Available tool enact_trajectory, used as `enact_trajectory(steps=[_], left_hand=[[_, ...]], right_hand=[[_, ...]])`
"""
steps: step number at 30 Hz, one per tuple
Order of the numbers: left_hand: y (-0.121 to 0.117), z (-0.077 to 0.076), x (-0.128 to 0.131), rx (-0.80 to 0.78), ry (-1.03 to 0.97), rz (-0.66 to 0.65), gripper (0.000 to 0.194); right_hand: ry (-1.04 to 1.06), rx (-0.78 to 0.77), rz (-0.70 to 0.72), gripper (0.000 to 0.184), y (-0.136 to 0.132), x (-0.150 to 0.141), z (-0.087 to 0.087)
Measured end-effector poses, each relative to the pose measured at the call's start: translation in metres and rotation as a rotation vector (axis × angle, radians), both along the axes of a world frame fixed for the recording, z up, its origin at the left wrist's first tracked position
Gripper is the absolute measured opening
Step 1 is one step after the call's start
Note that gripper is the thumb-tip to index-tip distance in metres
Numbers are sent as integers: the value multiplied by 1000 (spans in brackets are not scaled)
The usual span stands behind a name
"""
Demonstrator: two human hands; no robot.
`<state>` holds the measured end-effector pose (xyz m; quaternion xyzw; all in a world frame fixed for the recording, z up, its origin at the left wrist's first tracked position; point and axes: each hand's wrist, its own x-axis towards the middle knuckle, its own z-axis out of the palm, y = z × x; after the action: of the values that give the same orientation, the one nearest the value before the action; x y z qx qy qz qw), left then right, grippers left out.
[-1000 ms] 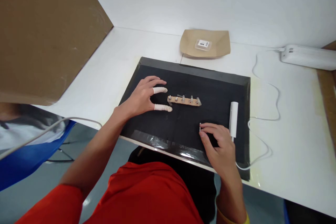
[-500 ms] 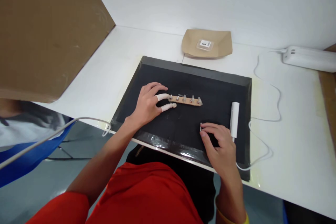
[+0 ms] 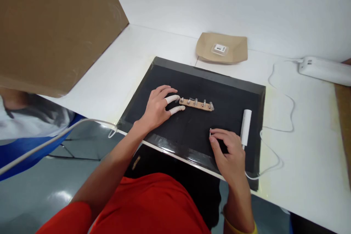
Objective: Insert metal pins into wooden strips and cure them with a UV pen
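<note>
A white wall [image 3: 246, 3] rose behind a pale worktop [image 3: 315, 146]. A large brown panel [image 3: 55, 25] stood at the left, with another person's white garment [image 3: 30, 122] partly hidden below it. On the worktop lay a black mat [image 3: 230, 95] with shiny tape along its near edge; it looked flat and perhaps a little slick. A white power block [image 3: 326, 69] sat at the far right, and a shallow brown tray [image 3: 238, 51] beyond the mat carried a small labelled case [image 3: 220, 49].

The left hand [image 3: 156, 111], with covers on its thumb and index finger, had those fingers slightly parted at the left end of the wooden strip [image 3: 192, 104]; whether they gripped it could not be told. The right hand [image 3: 230, 150] had its thumb and index finger pinched on a tiny pale piece [image 3: 210, 133], near a white bar [image 3: 246, 128] on the mat.

The strip lay mid-mat, bearing a row of small upright fittings [image 3: 195, 102]. It seemed light and stiff, best taken by its long bare edges, since the fittings might tip or come loose. The tiny piece probably weighed almost nothing and could easily slip, so its middle seemed the safest hold.
</note>
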<state>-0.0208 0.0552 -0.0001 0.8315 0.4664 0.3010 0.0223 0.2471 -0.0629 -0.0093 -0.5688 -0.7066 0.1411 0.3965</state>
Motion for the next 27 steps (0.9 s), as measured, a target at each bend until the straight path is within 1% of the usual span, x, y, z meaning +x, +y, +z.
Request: enact_trajectory(steps=[2, 5, 10, 13, 17, 19, 22, 24, 27], left_hand=[[-1, 0, -3, -25, 31, 20, 32], [1, 4, -9, -115, 117, 18, 37], [15, 17, -14, -284, 253, -95, 41], [28, 25, -14, -375, 293, -132, 45], [42, 30, -14, -472, 312, -186, 37], [46, 28, -15, -449, 289, -209, 35], [48, 23, -18, -344, 213, -219, 33], [45, 20, -22, -277, 163, -229, 33], [36, 19, -30, -208, 123, -245, 24]], right_hand=[[-4, -2, 2, 8, 0, 0, 0], [-3, -6, 11, 8, 0, 1, 0], [-21, 1, 19, 6, -1, 2, 1], [-30, -9, 10, 7, -2, 2, 1], [-27, -30, -4, 7, -3, 0, 3], [-29, -40, -9, 7, -5, 0, 4], [-36, -51, -18, 7, -5, 0, 5], [-38, -47, -18, 6, -5, 0, 5], [-44, -52, -20, 5, -4, 0, 5]])
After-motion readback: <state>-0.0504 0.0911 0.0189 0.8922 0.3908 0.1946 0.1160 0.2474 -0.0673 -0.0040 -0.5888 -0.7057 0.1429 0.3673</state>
